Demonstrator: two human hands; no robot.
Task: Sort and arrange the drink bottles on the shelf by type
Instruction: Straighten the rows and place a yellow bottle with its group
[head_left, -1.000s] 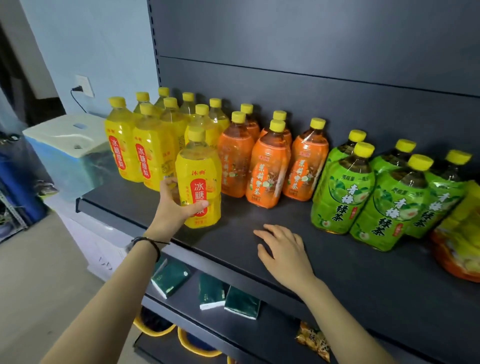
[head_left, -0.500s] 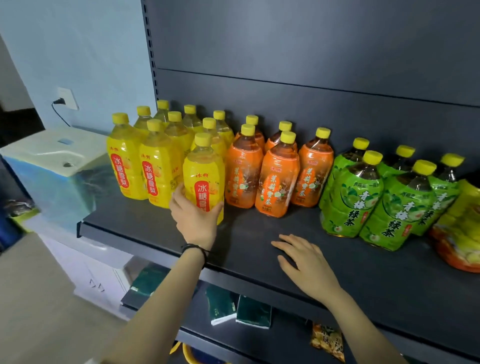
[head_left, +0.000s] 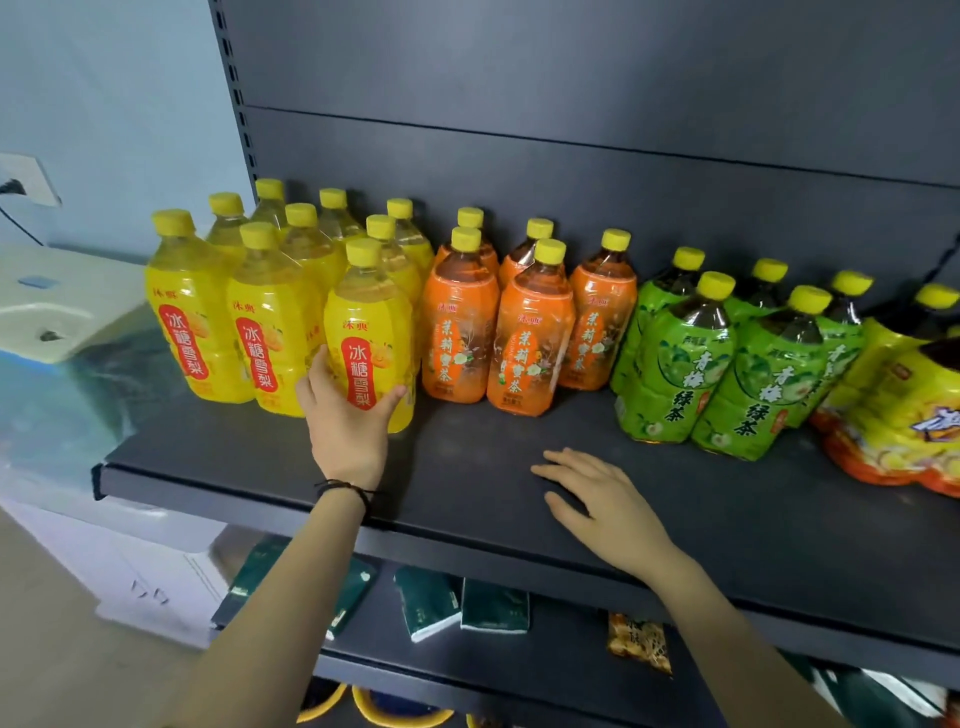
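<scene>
On the dark shelf (head_left: 467, 467) stand three groups of bottles with yellow caps. Several yellow bottles (head_left: 228, 332) fill the left end, several orange ones (head_left: 460, 332) the middle, several green ones (head_left: 675, 374) the right. My left hand (head_left: 345, 421) grips the base of the front yellow bottle (head_left: 371, 322), which stands upright beside the orange group. My right hand (head_left: 605, 501) rests flat on the bare shelf in front of the orange and green bottles, fingers straight, holding nothing.
Yellow-and-orange bottles or packs (head_left: 904, 410) lie at the far right edge. A white and blue box (head_left: 57, 332) stands left of the shelf. The lower shelf (head_left: 550, 660) holds dark green packs (head_left: 457, 603) and a snack bag (head_left: 639, 642). A dark panel backs the shelf.
My left hand has pushed the front yellow bottle back and right, in line with the front yellow row and close to the orange group. My right hand stays flat on the shelf.
</scene>
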